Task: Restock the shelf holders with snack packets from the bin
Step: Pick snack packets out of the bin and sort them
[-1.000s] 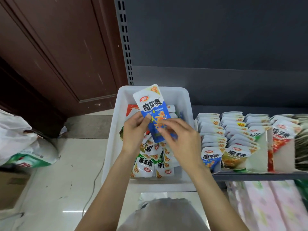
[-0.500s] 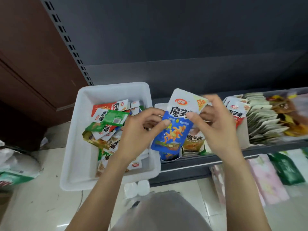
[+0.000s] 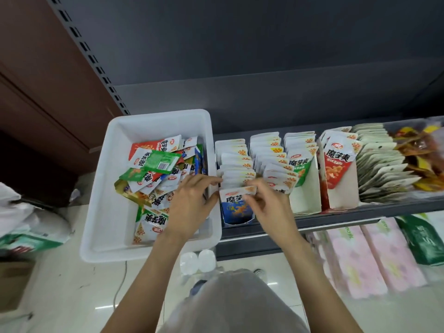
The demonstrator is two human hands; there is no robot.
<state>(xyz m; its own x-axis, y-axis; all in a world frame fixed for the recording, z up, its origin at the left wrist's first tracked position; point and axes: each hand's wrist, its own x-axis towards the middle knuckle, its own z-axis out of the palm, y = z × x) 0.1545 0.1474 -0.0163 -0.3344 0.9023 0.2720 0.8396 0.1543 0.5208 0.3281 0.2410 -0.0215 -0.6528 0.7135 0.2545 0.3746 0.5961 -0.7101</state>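
Two hands meet at the front of the leftmost shelf holder (image 3: 236, 218). Your right hand (image 3: 269, 205) pinches the top edge of the blue snack packet (image 3: 234, 205) between thumb and curled fingers; the packet stands upright, directly below and in front of that pinch, as the foremost one in its row. Your left hand (image 3: 192, 207) sits just left of the packet, its fingers extended and their tips touching the white tops of the packets behind it. Whether the left fingers actually clamp anything cannot be told.

The blue snack packet is a flat, glossy foil pouch with a white upper band, black characters and an orange picture on blue. Behind it, away from your grip, similar pouches stand in a tight overlapping row, only their white tops showing.

Left of your left hand, touching the wrist side, lies the white plastic bin (image 3: 115, 212), rectangular with rounded corners and a smooth rim. It holds a loose heap of glossy packets (image 3: 156, 169) in green, red, blue and gold.

Right of your right hand stand more white cardboard holders: one with green-printed packets (image 3: 299, 164), then one with a red-printed packet (image 3: 338, 162) at its front. Further right are fanned pale pouches (image 3: 382, 164). All rest on the dark metal shelf (image 3: 360, 213).
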